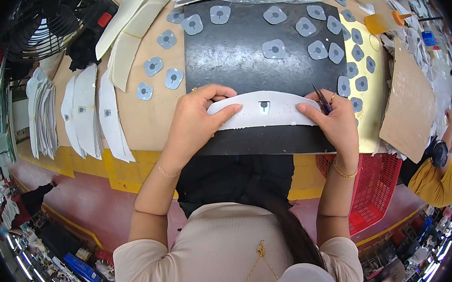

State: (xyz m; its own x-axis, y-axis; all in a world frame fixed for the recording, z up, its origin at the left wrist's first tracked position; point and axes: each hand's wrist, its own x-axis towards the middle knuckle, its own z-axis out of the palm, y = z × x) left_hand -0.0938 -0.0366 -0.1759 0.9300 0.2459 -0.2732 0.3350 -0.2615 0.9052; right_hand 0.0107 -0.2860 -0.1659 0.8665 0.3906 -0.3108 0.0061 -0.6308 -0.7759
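Over the near part of a black mat [221, 82] I hold a white curved panel [288, 111] with rows of tiny holes and a small square window showing a dark keyhole-like mark. My left hand [196, 118] pinches its left end between thumb and fingers. At the other end, my right hand [340, 123] grips the panel with the thumb on top. Dark pointed tweezers [323, 101] are also tucked in that hand, tips pointing away from me. Several grey rounded patches [274, 50], each with a dark mark, lie spread on the mat beyond the panel.
More patches lie on a yellow board [375, 82] at right and on the tan table [152, 123]. White panel stacks [85, 118] stand left, near a black fan [51, 22]. Glue bottles [379, 23], a cardboard sheet [408, 98] and a red basket [373, 192] are right.
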